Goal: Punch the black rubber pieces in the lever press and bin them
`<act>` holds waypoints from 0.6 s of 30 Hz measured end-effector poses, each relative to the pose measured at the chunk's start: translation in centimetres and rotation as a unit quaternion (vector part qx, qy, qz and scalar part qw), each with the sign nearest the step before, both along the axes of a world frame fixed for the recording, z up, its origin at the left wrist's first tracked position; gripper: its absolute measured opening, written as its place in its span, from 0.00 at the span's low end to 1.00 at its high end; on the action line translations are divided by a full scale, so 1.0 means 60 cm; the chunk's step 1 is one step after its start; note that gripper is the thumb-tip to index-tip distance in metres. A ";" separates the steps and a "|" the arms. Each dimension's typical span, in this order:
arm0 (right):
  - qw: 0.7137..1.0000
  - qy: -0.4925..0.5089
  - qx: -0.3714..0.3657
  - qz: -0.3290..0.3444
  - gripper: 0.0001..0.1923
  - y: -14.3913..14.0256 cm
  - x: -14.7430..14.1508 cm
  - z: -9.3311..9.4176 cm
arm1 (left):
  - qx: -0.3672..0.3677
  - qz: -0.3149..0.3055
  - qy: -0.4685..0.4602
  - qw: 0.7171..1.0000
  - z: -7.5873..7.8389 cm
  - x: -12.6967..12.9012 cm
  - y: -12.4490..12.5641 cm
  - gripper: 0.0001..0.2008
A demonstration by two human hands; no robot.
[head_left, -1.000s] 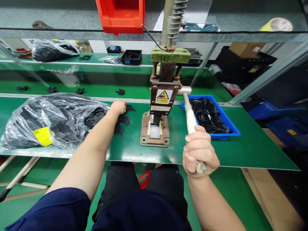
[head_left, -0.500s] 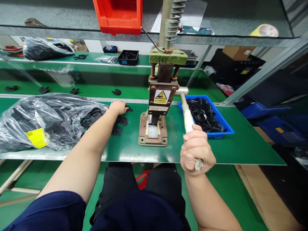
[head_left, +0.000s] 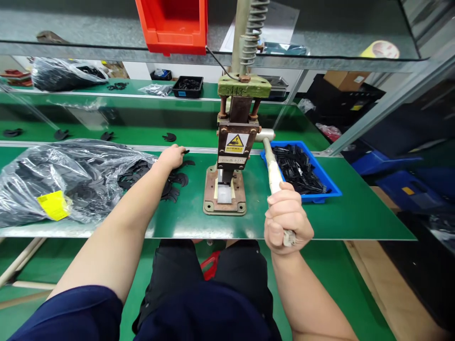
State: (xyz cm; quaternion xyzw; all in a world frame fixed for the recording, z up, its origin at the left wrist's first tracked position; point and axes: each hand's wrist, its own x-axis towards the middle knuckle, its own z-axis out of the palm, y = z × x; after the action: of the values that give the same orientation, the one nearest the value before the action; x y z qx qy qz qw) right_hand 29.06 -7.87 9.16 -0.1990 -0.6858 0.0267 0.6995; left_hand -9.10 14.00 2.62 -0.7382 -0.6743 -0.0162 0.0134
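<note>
Press lever point(head_left: 273, 170) clenched in right hand point(head_left: 287, 220), press bed point(head_left: 223, 193) bare; left hand point(head_left: 171, 157) fingering loose black parts point(head_left: 174, 182), none loaded yet.

- press point(head_left: 232, 142): old metal, rusty base plate, chipped green paint up top
- lever handle point(head_left: 274, 173): wrapped in off-white tape, kinda grubby
- bench mat point(head_left: 320, 215): smooth green, slight sheen
- bag point(head_left: 64, 175): clear crinkly plastic, very shiny
- black cut parts point(head_left: 176, 182): flat, matt
- blue tray point(head_left: 332, 187) and red bin point(head_left: 170, 23): glossy plastic
</note>
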 end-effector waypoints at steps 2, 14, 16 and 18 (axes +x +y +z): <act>1.000 -0.003 -0.003 0.000 0.10 0.000 0.001 -0.001 | 0.056 -0.022 -0.047 0.997 0.015 0.005 -0.017 0.23; 1.000 0.008 -0.005 0.004 0.09 0.002 -0.003 0.000 | -0.034 -0.096 -0.340 0.935 -0.036 0.113 -0.166 0.15; 1.000 0.002 -0.011 0.001 0.08 0.000 -0.002 0.001 | -0.038 -0.038 -0.408 0.912 -0.050 0.121 -0.167 0.16; 1.000 0.000 -0.013 -0.001 0.08 -0.001 -0.001 0.001 | -0.051 -0.001 -0.468 0.882 -0.051 0.126 -0.168 0.17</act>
State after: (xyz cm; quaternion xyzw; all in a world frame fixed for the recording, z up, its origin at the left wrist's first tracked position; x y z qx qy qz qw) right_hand 28.97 -7.96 9.24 -0.2081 -0.6854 0.0348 0.6970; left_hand -1.52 3.94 -0.41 -0.6446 -0.6013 -0.3258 -0.3416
